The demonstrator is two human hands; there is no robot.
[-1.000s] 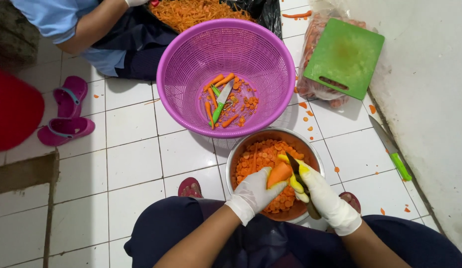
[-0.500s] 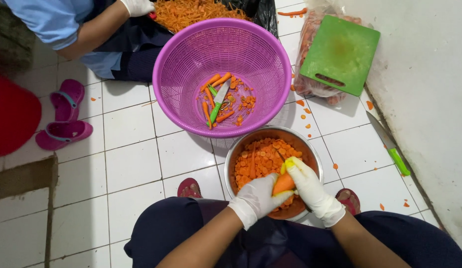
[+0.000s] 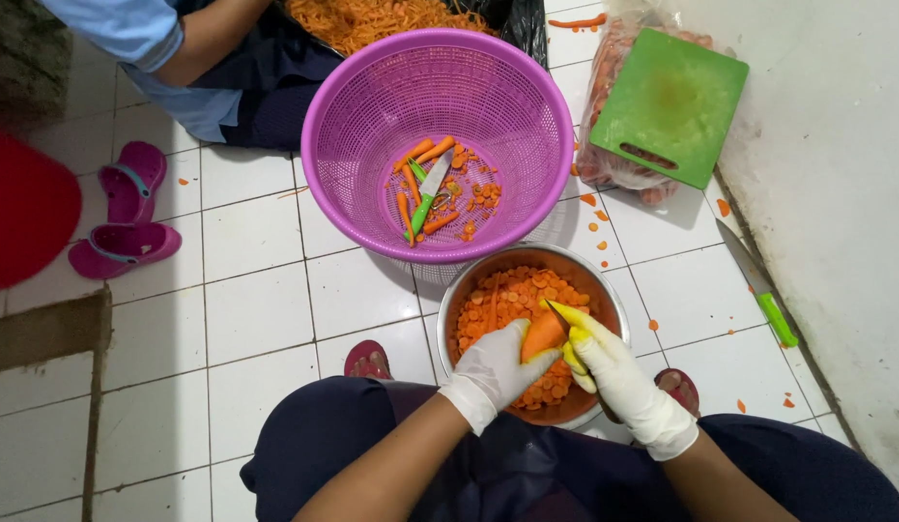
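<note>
1. Head view is showing a carrot piece being held over the metal bowl of carrot slices.
2. Left hand fingers are pinching it; right hand fingers are wrapping a knife.
3. It is looking stiff, light, likely slippery; gripping its thick end suits.
4. Purple basket is sitting beyond, on the floor.

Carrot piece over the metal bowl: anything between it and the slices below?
Nothing visible. The left hand holds the carrot piece directly over the metal bowl, the right hand works a yellow-handled knife against it; only open air beneath.
</note>
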